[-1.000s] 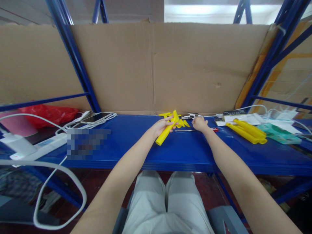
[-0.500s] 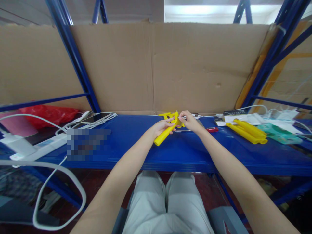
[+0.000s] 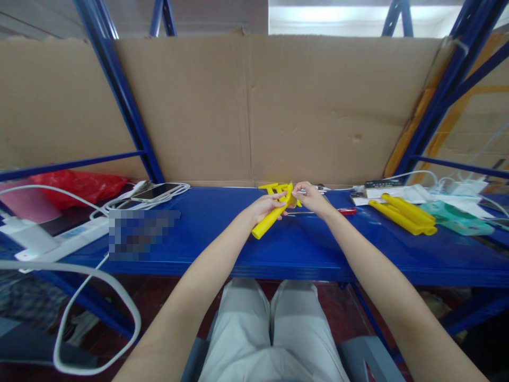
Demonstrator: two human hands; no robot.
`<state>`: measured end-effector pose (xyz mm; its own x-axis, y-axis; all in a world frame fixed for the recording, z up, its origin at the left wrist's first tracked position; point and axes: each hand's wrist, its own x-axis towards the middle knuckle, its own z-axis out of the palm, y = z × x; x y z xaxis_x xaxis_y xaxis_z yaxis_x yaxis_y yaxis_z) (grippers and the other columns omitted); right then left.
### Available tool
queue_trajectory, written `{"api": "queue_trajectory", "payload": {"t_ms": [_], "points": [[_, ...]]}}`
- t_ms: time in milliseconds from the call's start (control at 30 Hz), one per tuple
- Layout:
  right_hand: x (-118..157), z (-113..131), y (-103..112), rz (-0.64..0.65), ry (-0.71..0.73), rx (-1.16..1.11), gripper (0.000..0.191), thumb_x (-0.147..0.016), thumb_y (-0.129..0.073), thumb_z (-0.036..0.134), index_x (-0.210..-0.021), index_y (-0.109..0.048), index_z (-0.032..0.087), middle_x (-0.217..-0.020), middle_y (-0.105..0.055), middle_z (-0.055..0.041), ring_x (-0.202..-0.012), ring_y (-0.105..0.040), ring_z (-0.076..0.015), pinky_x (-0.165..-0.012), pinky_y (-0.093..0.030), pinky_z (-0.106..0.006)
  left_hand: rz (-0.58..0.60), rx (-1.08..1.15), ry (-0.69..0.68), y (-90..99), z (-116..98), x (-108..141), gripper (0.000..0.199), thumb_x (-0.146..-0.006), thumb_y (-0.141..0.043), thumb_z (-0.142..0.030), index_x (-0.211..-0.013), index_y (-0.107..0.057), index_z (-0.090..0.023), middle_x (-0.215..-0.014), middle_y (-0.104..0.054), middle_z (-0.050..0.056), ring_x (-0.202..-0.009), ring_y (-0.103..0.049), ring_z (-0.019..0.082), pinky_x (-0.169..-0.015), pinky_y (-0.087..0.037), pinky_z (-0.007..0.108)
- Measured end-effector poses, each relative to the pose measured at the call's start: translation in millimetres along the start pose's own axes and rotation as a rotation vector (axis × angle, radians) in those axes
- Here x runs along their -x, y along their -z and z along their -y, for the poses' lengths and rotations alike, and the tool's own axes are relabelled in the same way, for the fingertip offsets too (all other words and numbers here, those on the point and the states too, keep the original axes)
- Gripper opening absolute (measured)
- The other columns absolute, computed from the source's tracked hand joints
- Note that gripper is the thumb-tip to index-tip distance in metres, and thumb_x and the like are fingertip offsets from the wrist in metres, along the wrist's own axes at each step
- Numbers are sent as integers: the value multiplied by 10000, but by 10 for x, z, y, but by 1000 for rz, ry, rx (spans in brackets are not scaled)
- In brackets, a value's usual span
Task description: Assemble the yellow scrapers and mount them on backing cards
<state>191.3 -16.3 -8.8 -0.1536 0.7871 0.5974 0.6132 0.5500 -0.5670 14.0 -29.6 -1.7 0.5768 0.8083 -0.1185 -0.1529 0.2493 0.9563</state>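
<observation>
A yellow tube-shaped part [image 3: 267, 223] slants up to the right over the blue table, its round end toward me. My left hand [image 3: 265, 207] is wrapped round its upper half. At its upper end my right hand [image 3: 309, 196] is closed in a pinch, touching or almost touching the part; what the fingertips hold is too small to make out. Other yellow pieces [image 3: 270, 187] lie just behind the hands. A screwdriver with a red handle [image 3: 347, 211] lies beside my right wrist, its shaft pointing left beneath that hand.
Yellow tubes [image 3: 401, 215] lie at the right beside a green plastic packet [image 3: 457, 218] and a black and white box [image 3: 384, 185]. At the left are a white power strip [image 3: 63, 246], a phone with coiled cables [image 3: 157, 192] and a red bag [image 3: 79, 185]. Cardboard [image 3: 250, 106] stands behind.
The upper end of the yellow part and my right fingertips have shifted very slightly to the right. Both hands keep nearly the same pose.
</observation>
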Motion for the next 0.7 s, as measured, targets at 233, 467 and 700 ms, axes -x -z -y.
{"api": "queue_trajectory", "payload": {"t_ms": [233, 467, 700], "points": [[4, 24, -7, -20, -64, -29, 78, -759, -523, 239, -699, -542, 195, -888, -624, -40, -914, -565, -186, -834, -428, -344, -17, -24, -15, -9, 1, 6, 669, -824, -456, 11, -1442, -285, -179, -952, -664, 157, -488, -596, 120, -412, -439, 206], [7, 44, 6, 5, -136, -111, 84, -739, -547, 240, -676, -555, 186, -834, -642, -26, -834, -576, -170, -796, -437, -326, -31, -54, -9, -17, 5, 14, 663, -832, -447, 8, -1444, -285, -186, -952, -669, 152, -490, -584, 107, -421, -430, 198], [6, 16, 12, -18, -126, -242, 129, -692, -615, 289, -624, -566, 190, -756, -631, -14, -782, -568, -164, -788, -434, -314, -27, -58, -15, -30, 2, 20, 645, -834, -440, 15, -1433, -296, -176, -859, -667, 117, -482, -581, 108, -405, -422, 187]]}}
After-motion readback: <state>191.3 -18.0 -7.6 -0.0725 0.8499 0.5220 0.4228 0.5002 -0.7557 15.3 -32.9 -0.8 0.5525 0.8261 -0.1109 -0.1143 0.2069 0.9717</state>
